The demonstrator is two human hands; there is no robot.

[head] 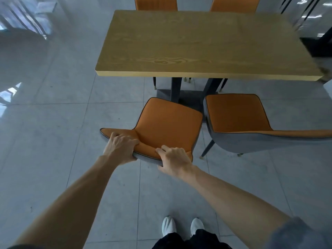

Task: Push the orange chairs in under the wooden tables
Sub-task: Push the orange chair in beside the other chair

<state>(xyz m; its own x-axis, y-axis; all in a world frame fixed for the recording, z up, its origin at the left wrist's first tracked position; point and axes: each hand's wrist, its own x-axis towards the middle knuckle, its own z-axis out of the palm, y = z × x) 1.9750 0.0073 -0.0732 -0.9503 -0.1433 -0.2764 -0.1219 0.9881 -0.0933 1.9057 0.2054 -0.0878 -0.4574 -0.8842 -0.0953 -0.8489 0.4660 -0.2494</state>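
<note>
Orange chair (170,123), the nearer one on my left, is sitting pulled out from the wooden table (203,44), its seat front just short of the table's near edge and turned slightly askew. I am gripping the top of its backrest with both hands: my left hand (121,147) is curled over the rim with fingers wrapping the orange face, and my right hand (175,159) is clamping the rim just beside it, thumb behind on the grey shell. I am judging this to be the start of the push for this chair. The next move is calling for squaring the chair to the table, then sliding it forward so the seat passes clear of the dark table legs (176,90). A second orange chair (239,114) is standing just to the right, also pulled out and awaiting its turn. Two more chair backs (155,3) are showing beyond the far edge. Everything is resting on glossy grey floor tiles (53,132) reflecting window light, and my white shoes (182,226) are planted behind the chair.
</note>
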